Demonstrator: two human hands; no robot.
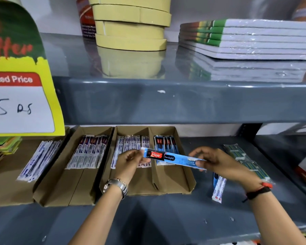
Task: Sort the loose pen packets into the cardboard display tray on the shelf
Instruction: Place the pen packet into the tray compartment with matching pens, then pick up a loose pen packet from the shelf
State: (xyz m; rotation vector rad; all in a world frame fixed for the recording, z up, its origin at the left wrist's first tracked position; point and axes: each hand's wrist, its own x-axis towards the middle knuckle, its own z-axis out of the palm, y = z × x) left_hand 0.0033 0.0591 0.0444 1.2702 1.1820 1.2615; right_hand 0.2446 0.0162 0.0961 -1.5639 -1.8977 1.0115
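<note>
A blue Flair pen refill packet [173, 158] is held level above the cardboard display tray [182, 184]. My left hand [131, 163] pinches its left end and my right hand [215, 163] pinches its right end. The tray's right compartment holds matching blue packets [164, 143]; its left compartment holds white packets [131, 142], partly hidden by my left hand. A loose white and blue packet [218, 189] lies on the grey shelf right of the tray. Green packets [244, 160] lie further right, partly under my right wrist.
Two more cardboard trays [60, 193] of white packets stand to the left. A yellow price sign [25, 96] hangs at the left. The upper shelf edge [166, 101] overhangs, bearing tape rolls [131, 23] and stacked notebooks [254, 38].
</note>
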